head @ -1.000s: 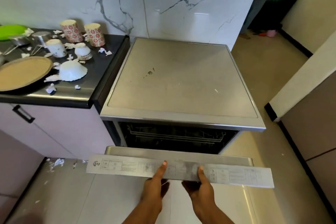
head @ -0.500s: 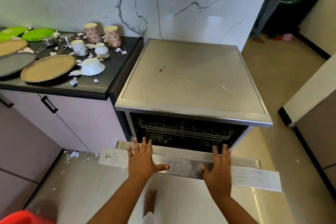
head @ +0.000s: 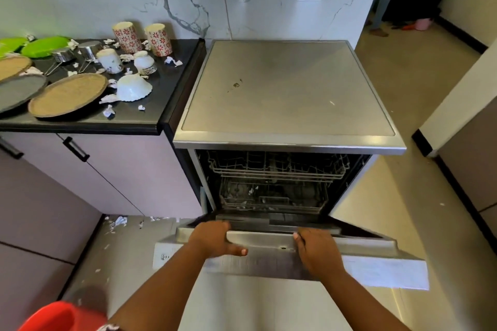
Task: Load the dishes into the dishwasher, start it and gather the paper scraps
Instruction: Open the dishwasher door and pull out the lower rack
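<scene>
Both hands on the dishwasher (head: pixel 287 88) door (head: pixel 266 241). Door is partly open, tilted out toward the person.
- Left hand (head: pixel 213 239): fingers curled over the door's top edge, thumb laid along the outer face. Grips the door.
- Right hand (head: pixel 318 251): same grip further right, fingers wrapped over the edge, thumb on top. The fingertips are hidden behind the edge.
- White label strip (head: pixel 384 273) runs across the door's outer face below the hands.

Inside: upper rack (head: pixel 277 169) and lower rack (head: pixel 271 197) are visible. I can't make out dishes in either; it's dark in there.

All the dishes are on the black counter (head: pixel 166 88), left of the dishwasher:
- white bowl (head: pixel 133 87), upside down, nearest the front
- two white mugs (head: pixel 109 60) behind it
- two patterned cups (head: pixel 127 36) by the wall
- two steel cups (head: pixel 88 50)
- two green plates (head: pixel 44 45) at far left
- woven plates (head: pixel 68 94) and a grey plate (head: pixel 18 90) along the front edge

Paper scraps (head: pixel 109 110) are scattered among the dishes. There are more floor scraps (head: pixel 119 221) at the cabinet base.

Red object (head: pixel 61 316) at bottom left, blurred, can't identify it.
</scene>
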`<action>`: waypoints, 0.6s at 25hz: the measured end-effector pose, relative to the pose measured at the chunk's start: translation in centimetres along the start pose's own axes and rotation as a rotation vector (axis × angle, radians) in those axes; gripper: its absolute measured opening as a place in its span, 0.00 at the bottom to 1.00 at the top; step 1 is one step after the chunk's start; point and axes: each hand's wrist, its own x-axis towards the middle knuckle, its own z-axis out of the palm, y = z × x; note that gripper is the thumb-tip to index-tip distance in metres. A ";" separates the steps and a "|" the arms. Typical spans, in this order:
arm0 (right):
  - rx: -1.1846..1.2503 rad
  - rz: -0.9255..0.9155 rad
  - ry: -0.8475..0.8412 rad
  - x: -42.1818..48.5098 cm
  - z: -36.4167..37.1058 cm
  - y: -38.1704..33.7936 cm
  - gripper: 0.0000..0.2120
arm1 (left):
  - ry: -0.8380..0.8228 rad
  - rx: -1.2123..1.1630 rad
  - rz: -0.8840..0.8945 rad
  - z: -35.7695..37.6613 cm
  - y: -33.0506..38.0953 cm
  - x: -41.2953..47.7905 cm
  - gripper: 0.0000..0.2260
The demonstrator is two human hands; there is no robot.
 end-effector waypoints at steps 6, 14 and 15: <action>-0.077 0.102 -0.189 -5.5 2.7 -0.8 0.24 | -0.189 -0.139 -0.012 6.0 -1.8 -2.3 0.25; -0.130 0.236 -0.661 -12.6 14.1 1.5 0.25 | -0.350 -0.129 0.103 20.2 -4.7 -3.6 0.37; -0.131 0.248 -0.685 -13.5 15.8 2.1 0.25 | -0.361 -0.129 0.117 22.1 -5.2 -3.6 0.42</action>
